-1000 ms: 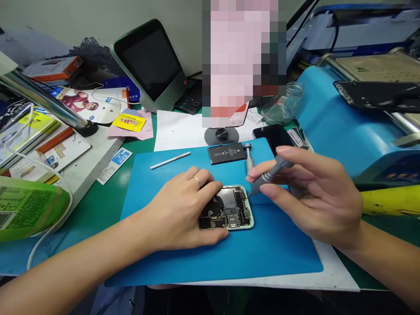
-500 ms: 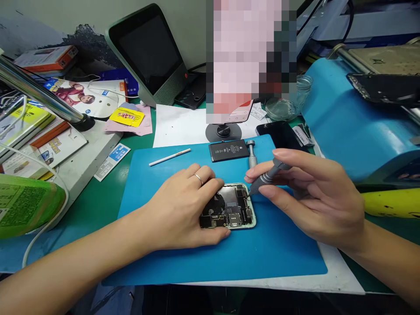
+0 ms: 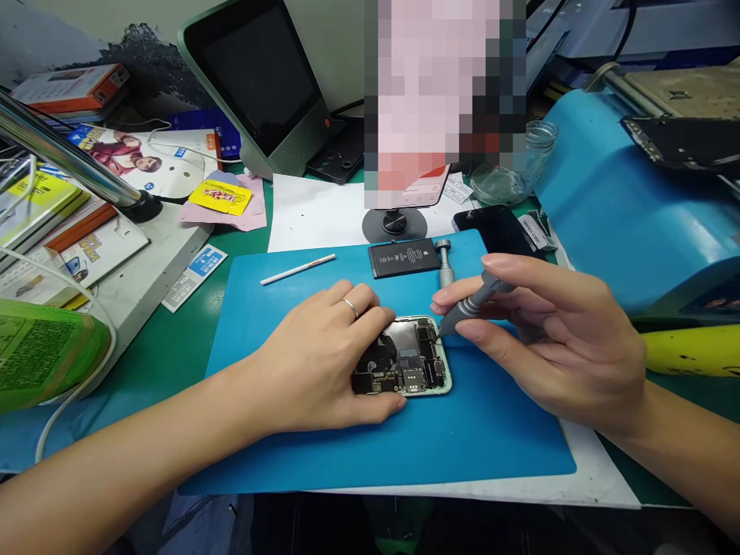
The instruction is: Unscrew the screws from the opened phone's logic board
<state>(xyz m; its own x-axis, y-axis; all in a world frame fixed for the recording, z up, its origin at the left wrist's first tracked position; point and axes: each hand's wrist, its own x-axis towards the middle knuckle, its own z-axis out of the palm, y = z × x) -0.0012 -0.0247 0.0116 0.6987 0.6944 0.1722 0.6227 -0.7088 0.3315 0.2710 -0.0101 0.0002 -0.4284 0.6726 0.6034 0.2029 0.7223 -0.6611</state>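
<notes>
An opened phone (image 3: 413, 358) lies on the blue mat (image 3: 358, 459), its circuit boards and metal inner plate exposed within a pale frame. My left hand (image 3: 329, 358), with a ring on one finger, grips the phone's left part between thumb and fingers and hides that end. A grey screwdriver (image 3: 471, 307) is pinched in my right hand (image 3: 566, 347), tilted, its tip at the phone's upper right inner edge. Behind the phone lie a black phone battery (image 3: 405, 258) and a second grey screwdriver (image 3: 444, 262). A thin white stick (image 3: 297, 270) rests to their left.
A smart display (image 3: 254, 85) stands at the back, beside a phone on a round stand (image 3: 395, 223). To the right are a dark phone (image 3: 491, 229), a glass jar (image 3: 540, 150) and a blue machine (image 3: 607, 200). A lamp pole (image 3: 75, 158) and green package (image 3: 52, 354) are left.
The view has shifted slightly, so the scene sits a little higher. Both hands keep their hold, and the screwdriver tip stays at the same edge of the phone.
</notes>
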